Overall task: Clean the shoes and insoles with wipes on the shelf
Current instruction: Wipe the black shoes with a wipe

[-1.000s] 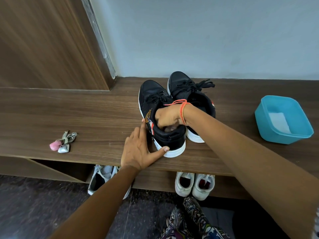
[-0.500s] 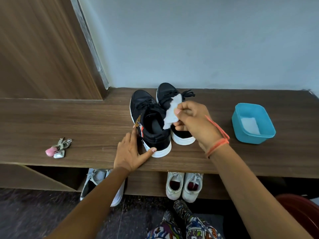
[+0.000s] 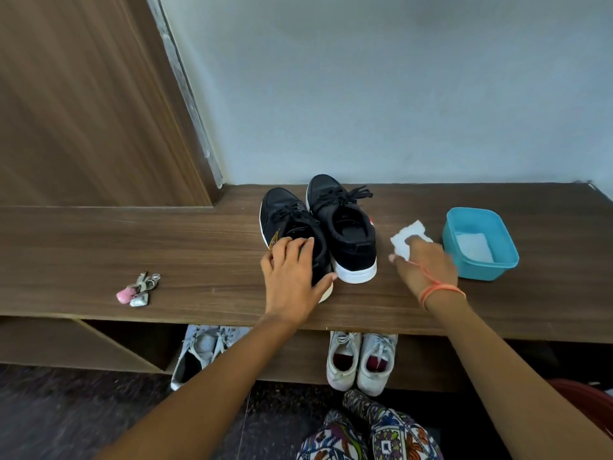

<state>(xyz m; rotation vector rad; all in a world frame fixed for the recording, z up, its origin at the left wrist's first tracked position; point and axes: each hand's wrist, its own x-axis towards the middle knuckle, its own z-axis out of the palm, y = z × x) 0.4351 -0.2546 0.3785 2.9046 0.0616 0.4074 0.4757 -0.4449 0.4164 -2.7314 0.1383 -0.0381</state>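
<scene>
The left hand (image 3: 293, 277) lies spread over the heel end of the left black sneaker (image 3: 282, 210), fingers loosely laid across the collar and thumb against the white sole, clasping nothing. Just right of it stands the right black sneaker (image 3: 345, 234). The right hand (image 3: 428, 270) pinches a white wipe (image 3: 406, 239) at its fingertips (whether it touches the wooden shelf (image 3: 199, 247) is unclear). Right of that hand sits a teal tub (image 3: 481, 272); a key bunch (image 3: 139, 288) lies well left of the left hand.
</scene>
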